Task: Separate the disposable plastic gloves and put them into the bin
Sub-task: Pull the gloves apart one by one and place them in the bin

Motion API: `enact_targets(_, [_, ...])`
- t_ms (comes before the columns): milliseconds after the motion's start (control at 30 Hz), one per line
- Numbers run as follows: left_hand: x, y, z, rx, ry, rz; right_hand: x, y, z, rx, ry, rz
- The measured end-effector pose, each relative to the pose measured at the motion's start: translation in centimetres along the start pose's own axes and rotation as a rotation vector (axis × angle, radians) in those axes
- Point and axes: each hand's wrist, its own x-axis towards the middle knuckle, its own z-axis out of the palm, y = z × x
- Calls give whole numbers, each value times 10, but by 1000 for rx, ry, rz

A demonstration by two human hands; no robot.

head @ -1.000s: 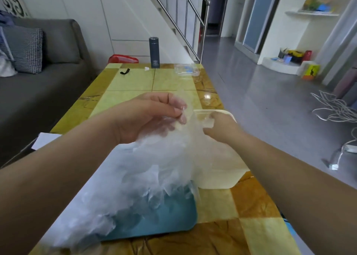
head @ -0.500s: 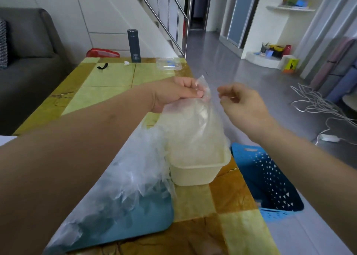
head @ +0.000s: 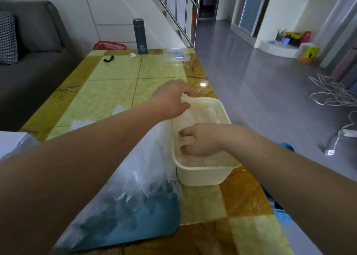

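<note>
One view only, worn on the head, and it looked forward and down along the table [head: 119, 92] toward 12 o'clock. Wide lens, edges bowed. It sat close over the work: left hand [head: 170, 100] stretched in from 8 o'clock, right hand [head: 201, 140] from 4 o'clock, bin [head: 202, 175] just right of centre, gloves [head: 146, 167] at 7 o'clock. Sofa [head: 38, 42] showed at 10 o'clock, floor [head: 270, 100] at 2.
</note>
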Motion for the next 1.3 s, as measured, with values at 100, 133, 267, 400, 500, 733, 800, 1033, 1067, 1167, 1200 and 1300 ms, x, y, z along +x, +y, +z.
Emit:
enact_targets(100, [-27, -10, -20, -121, 139, 2, 17, -10, 8, -46, -150, 66])
enact_targets(133, [-40, -12, -26, -153, 154, 11, 20, -12, 12, -61, -178, 84])
enact_targets(267, [-101, -22, -53, -161, 186, 14, 16, -27, 12, -91, -112, 123])
enact_targets(400, [-168, -40, -67, -84, 296, -56, -14, -53, -7, -51, 211, 172])
enact_targets(500, [-218, -50, -67, 12, 314, -138, -41, -97, -1, -69, 559, 114])
enact_targets(733, [-282, -65, -26, 111, 60, -486, -29, -157, 86, 546, 523, -191])
enact_targets(800, [-290, -71, -16, 92, 51, -518, -20, -150, 104, 555, 472, -156])
enact_targets(1033, [-277, -78, -21, -24, 271, -458, -4, -153, 106, 712, 521, -204])
enact_targets(1067, [-278, -79, -24, -50, 348, -435, -5, -154, 106, 737, 560, -214])
enact_targets(1167, [-286, -80, -35, -74, 550, -242, -12, -156, 98, 904, 709, -188])
enact_targets(1200, [-289, -79, -37, -51, 574, -155, -15, -156, 93, 998, 720, -172])
enact_targets(1300, [-294, -71, -36, 2, 562, -2, -21, -155, 79, 1247, 430, -23])
